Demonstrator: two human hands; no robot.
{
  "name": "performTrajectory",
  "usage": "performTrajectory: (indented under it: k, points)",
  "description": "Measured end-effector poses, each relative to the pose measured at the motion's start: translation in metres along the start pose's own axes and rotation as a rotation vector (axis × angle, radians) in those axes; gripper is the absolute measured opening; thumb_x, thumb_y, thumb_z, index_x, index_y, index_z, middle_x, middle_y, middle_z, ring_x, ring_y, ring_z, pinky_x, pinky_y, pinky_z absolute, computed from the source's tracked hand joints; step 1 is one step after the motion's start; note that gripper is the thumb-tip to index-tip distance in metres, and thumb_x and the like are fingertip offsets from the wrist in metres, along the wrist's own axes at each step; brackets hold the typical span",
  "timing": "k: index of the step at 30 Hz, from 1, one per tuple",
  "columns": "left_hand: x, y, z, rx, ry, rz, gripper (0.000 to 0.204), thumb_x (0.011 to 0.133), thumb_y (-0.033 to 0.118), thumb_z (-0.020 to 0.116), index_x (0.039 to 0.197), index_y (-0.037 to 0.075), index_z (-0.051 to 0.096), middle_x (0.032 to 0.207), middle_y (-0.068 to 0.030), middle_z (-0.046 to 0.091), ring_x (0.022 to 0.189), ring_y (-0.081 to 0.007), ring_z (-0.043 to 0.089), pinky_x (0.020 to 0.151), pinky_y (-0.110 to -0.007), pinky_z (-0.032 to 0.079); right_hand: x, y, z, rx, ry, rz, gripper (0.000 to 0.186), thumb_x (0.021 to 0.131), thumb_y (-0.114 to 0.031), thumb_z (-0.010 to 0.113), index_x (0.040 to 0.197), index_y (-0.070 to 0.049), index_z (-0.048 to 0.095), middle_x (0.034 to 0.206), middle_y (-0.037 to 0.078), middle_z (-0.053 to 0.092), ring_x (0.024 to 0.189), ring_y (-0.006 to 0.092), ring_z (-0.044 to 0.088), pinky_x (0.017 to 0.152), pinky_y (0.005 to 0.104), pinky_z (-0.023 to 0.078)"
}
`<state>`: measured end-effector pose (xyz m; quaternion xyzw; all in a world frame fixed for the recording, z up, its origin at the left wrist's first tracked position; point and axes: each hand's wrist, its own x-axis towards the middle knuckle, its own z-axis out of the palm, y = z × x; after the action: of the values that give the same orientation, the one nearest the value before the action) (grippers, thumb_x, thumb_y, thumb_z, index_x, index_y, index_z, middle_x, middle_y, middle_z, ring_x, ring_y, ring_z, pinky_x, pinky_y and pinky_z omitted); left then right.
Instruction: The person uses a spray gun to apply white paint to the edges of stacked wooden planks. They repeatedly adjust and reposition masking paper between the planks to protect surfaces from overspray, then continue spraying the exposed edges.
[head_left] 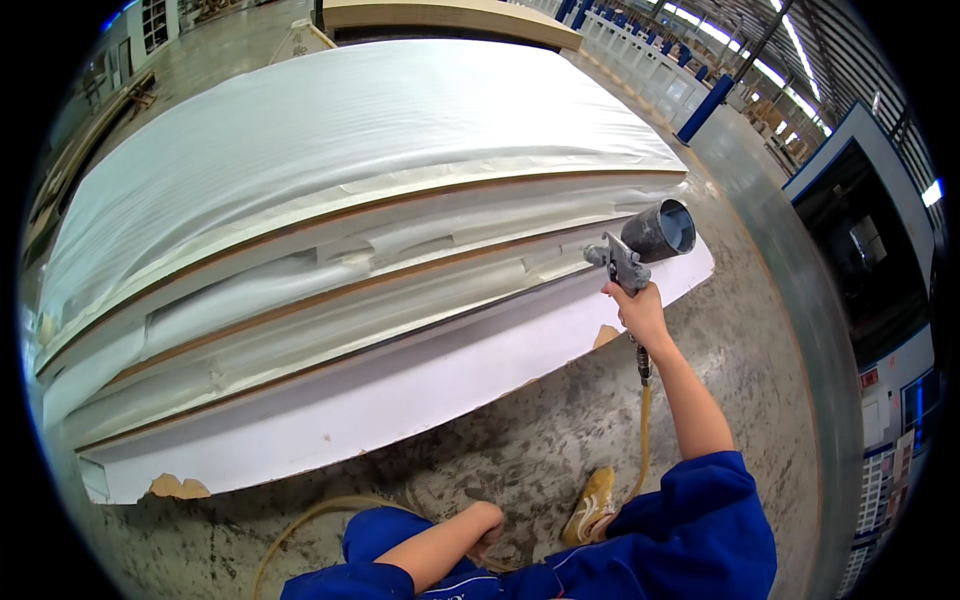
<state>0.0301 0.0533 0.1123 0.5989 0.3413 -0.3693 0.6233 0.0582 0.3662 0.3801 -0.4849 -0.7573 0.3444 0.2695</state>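
Observation:
My right hand (pixel 640 312) is wrapped around the handle of a grey, paint-crusted spray gun (pixel 626 266). A dark round cup (pixel 648 236) is mounted on the gun, tilted with its open end to the right. The gun is at the right end of a stack of wrapped panels (pixel 330 272), its nozzle toward their layered edges. From the handle a yellowish hose (pixel 645 430) runs down to the floor. My left hand (pixel 486 524) hangs low by my knee, its fingers curled and partly hidden, with nothing visible in it.
White sheeting (pixel 370 110) covers the stack's top. Below, a white board (pixel 390 385) with torn brown corners sticks out toward me. The hose loops over the stained concrete floor (pixel 430 465) near my yellow shoe (pixel 592 508). A blue post (pixel 706 108) and a dark-windowed machine (pixel 850 240) stand at right.

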Motion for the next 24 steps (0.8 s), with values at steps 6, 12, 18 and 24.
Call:
performTrajectory:
  k: [6, 12, 18, 24]
  points:
    - [-0.014, 0.016, 0.008, -0.053, 0.367, -0.119, 0.044, 0.079, 0.046, 0.070, 0.106, 0.011, 0.070, 0.109, -0.0037, 0.068, 0.098, -0.0208, 0.063, 0.080, -0.041, 0.048, 0.000, -0.007, 0.012, 0.027, -0.007, -0.039, 0.025, 0.084, -0.019, 0.069, 0.073, 0.003, 0.063, 0.053, -0.001, 0.048, 0.044, 0.0077, 0.041, 0.042, 0.0284, 0.033]
    - [-0.009, 0.020, 0.003, 0.002, 0.576, -0.111, 0.046, 0.082, 0.047, 0.066, 0.111, 0.013, 0.069, 0.113, -0.0077, 0.067, 0.105, -0.0270, 0.063, 0.081, -0.048, 0.048, 0.008, -0.017, 0.005, 0.001, 0.010, -0.023, 0.027, 0.086, -0.021, 0.067, 0.070, 0.001, 0.063, 0.050, -0.002, 0.046, 0.041, 0.0069, 0.040, 0.040, 0.0273, 0.031]
    - [-0.003, 0.020, 0.004, -0.028, 0.577, -0.088, 0.044, 0.083, 0.047, 0.065, 0.112, 0.013, 0.069, 0.116, -0.0068, 0.066, 0.107, -0.0270, 0.062, 0.083, -0.048, 0.047, 0.002, -0.030, 0.008, 0.017, -0.035, 0.004, 0.026, 0.086, -0.020, 0.066, 0.071, 0.001, 0.063, 0.051, -0.003, 0.046, 0.042, 0.0064, 0.040, 0.040, 0.0264, 0.031]
    - [0.009, 0.021, 0.002, 0.034, 0.574, -0.123, 0.044, 0.084, 0.047, 0.064, 0.114, 0.015, 0.068, 0.118, -0.0043, 0.065, 0.108, -0.0276, 0.061, 0.082, -0.051, 0.046, -0.008, -0.037, 0.024, 0.026, -0.064, -0.027, 0.028, 0.088, -0.021, 0.065, 0.069, -0.001, 0.061, 0.048, -0.003, 0.043, 0.038, 0.0054, 0.038, 0.037, 0.0250, 0.027]
